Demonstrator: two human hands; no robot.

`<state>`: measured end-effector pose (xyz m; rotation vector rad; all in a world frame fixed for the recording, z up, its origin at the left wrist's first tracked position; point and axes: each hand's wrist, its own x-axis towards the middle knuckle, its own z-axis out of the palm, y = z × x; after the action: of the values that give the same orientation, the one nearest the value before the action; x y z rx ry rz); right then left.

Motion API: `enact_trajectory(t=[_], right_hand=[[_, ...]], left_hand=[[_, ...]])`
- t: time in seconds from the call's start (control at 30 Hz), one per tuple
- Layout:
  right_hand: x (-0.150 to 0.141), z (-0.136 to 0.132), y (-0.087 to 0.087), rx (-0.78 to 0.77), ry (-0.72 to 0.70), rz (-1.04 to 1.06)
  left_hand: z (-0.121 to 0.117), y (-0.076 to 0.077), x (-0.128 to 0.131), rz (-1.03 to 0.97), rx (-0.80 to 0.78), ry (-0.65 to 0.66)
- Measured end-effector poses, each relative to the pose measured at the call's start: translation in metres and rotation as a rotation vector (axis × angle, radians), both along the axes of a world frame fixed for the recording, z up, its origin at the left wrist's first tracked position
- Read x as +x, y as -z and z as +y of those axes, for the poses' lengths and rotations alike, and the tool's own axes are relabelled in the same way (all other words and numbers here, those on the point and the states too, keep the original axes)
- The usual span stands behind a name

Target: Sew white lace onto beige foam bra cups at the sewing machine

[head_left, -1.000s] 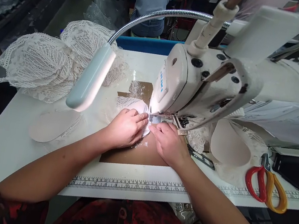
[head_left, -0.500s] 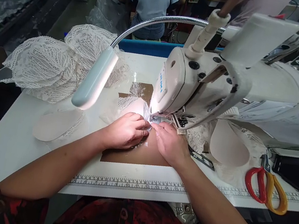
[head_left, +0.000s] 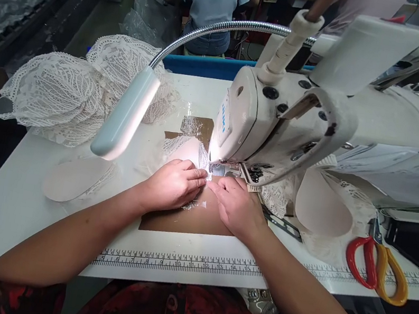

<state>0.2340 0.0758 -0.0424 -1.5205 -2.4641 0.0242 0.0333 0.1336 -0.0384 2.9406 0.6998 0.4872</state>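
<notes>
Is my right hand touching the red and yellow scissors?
Apart. The head view shows a wide gap between the right hand and the scissors, lying farther right.

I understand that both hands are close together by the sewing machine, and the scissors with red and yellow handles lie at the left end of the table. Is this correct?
Not quite: the head view shows the scissors at the right side of the table. Both hands, left and right, are indeed close together by the sewing machine.
</notes>
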Motion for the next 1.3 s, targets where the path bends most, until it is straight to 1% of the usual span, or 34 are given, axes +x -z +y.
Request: enact_trajectory(t=[0.23,0.37,0.5,0.73,0.9,0.97,1.0,1.07,1.13,1.2,1.23,1.27,1.3], right_hand=[[-0.004,0.004,0.002,0.004,0.072,0.018],[0.0,0.005,0.007,0.023,0.04,0.064],[0.002,0.005,0.01,0.051,0.025,0.095],[0.001,0.006,0.004,0.052,-0.005,0.086],[0.004,0.006,0.006,0.046,-0.032,0.099],[0.005,0.008,0.008,0.05,-0.053,0.104],[0.006,0.008,0.01,0.053,-0.061,0.108],[0.008,0.01,0.011,0.05,-0.074,0.12],[0.009,0.01,0.012,0.034,-0.079,0.125],[0.009,0.009,0.011,0.023,-0.075,0.122],[0.009,0.008,0.01,0.024,-0.07,0.118],[0.009,0.008,0.01,0.027,-0.067,0.111],[0.009,0.007,0.01,0.034,-0.063,0.103]], left_hand=[[0.004,-0.001,0.0,-0.028,-0.005,-0.093],[0.009,0.002,-0.001,-0.055,-0.023,-0.124],[0.014,0.005,-0.003,-0.049,-0.017,-0.183],[0.022,0.009,-0.009,-0.104,-0.001,-0.322],[0.025,0.009,-0.012,-0.061,0.0,-0.415],[0.025,0.003,-0.015,-0.032,-0.024,-0.456],[0.024,-0.002,-0.018,-0.02,-0.04,-0.48],[0.019,-0.019,-0.028,0.0,-0.069,-0.547],[0.009,-0.041,-0.043,0.035,-0.09,-0.647],[-0.004,-0.062,-0.067,0.113,-0.107,-0.787],[-0.01,-0.069,-0.082,0.16,-0.113,-0.887],[-0.017,-0.074,-0.099,0.225,-0.125,-0.998],[-0.024,-0.075,-0.116,0.284,-0.134,-1.124]])
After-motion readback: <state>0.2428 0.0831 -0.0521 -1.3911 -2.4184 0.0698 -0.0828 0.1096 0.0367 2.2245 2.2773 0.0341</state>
